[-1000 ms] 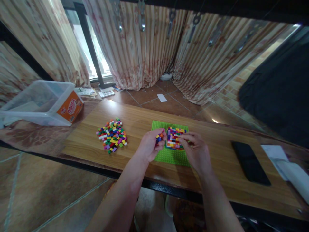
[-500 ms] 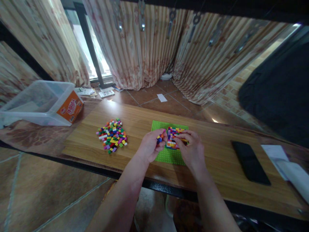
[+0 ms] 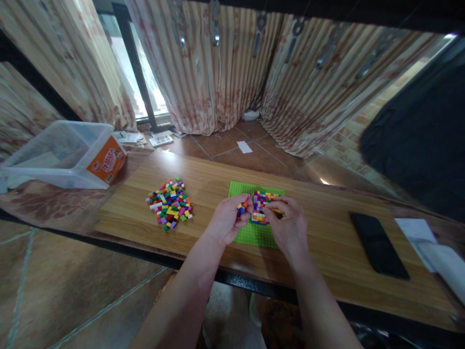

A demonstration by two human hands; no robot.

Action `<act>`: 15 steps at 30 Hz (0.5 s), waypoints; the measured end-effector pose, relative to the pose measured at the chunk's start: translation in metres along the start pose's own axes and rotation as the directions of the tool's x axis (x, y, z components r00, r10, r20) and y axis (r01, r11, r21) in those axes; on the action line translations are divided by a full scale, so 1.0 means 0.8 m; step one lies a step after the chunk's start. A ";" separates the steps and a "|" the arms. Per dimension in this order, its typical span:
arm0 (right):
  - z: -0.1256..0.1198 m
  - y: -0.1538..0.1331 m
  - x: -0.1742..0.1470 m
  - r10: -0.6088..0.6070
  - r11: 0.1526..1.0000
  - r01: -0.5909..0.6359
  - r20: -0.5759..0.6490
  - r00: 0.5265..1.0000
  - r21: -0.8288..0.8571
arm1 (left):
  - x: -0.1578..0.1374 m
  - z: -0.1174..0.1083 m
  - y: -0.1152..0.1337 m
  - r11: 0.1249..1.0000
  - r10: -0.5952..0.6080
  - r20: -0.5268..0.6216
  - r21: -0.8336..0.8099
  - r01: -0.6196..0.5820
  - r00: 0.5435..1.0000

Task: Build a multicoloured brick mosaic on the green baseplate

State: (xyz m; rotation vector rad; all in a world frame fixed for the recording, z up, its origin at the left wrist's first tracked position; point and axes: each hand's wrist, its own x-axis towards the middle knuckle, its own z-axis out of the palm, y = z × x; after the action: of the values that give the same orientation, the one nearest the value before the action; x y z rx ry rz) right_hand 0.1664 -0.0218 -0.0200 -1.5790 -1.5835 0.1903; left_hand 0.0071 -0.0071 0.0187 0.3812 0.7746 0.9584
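Two hands at the brick wall [image 3: 264,207]: left hand [image 3: 227,224] clenches small bricks [image 3: 240,208]; right hand [image 3: 286,224] pinches one atop—light, rigid, best gripped by the sides.

Right hand [image 3: 288,225] covers the near right part of the brick build [image 3: 262,203]; whatever its fingertips pinch is too small to tell. Left hand [image 3: 228,219] curls over a few bricks [image 3: 241,207]; count and shapes unreadable. Baseplate [image 3: 254,231]: near middle hidden under both hands. Tub [image 3: 54,155], left edge of frame: cut off; label print blurred. Paper [image 3: 432,242], lower right: cut by the frame edge.
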 end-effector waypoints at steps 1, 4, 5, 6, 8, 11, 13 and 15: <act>0.000 0.000 0.000 -0.001 1.000 0.001 -0.001 1.000 0.000 | 0.000 0.000 0.000 1.000 0.001 -0.002 0.001 -0.001 1.000; 0.001 0.001 0.000 -0.017 1.000 0.017 0.006 1.000 -0.002 | 0.000 0.000 0.000 1.000 0.002 -0.004 0.006 -0.002 1.000; 0.002 0.001 0.000 -0.026 1.000 0.026 0.010 1.000 -0.002 | 0.001 0.000 -0.001 1.000 0.002 -0.003 0.007 -0.002 1.000; 0.002 0.001 0.000 -0.034 0.999 0.035 0.015 0.999 -0.002 | 0.001 0.000 -0.001 1.000 0.003 -0.003 0.008 -0.003 1.000; 0.002 0.002 0.001 -0.052 0.999 0.052 0.022 0.998 -0.003 | 0.002 -0.001 -0.001 1.000 0.006 -0.001 0.009 -0.006 1.000; 0.002 0.001 0.003 -0.078 0.997 0.079 0.035 0.996 -0.018 | 0.002 -0.001 -0.002 1.000 0.009 -0.002 0.019 -0.008 1.000; 0.003 -0.001 0.004 -0.094 0.995 0.095 0.043 0.995 -0.029 | 0.002 -0.001 -0.003 1.000 0.008 -0.003 0.029 -0.008 1.000; 0.003 -0.001 0.004 -0.101 0.994 0.103 0.044 0.994 -0.036 | 0.002 0.000 -0.004 0.999 0.005 -0.005 0.039 -0.005 1.000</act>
State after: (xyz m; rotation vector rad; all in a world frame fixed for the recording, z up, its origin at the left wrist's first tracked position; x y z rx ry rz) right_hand 0.1650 -0.0178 -0.0191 -1.5272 -1.7054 0.1395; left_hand 0.0096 -0.0074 0.0163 0.4147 0.7978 0.9501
